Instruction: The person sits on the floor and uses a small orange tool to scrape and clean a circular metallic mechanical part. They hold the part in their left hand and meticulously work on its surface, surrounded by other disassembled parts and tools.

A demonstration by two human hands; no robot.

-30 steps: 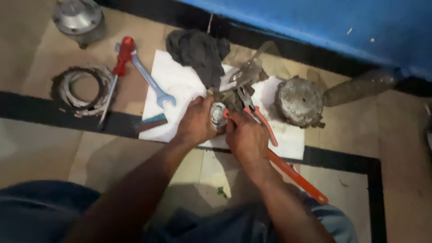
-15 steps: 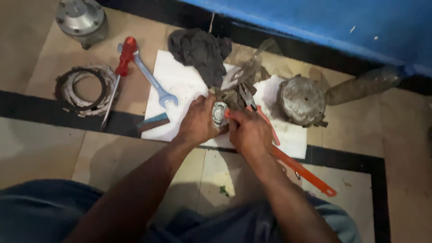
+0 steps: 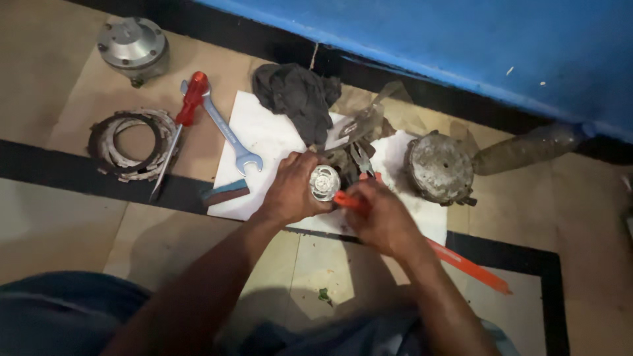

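The left hand (image 3: 290, 191) clenches around a small round silvery metal part (image 3: 324, 182), which sits between its fingertips and thumb, facing up. The right hand (image 3: 382, 221) grips an orange-handled tool (image 3: 347, 201), its tip touching the part just beside the left fingers.

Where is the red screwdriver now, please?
In the head view the red screwdriver lies on the floor at upper left, its handle over the spanner, its blade reaching down past the stack of rings, left of both hands.
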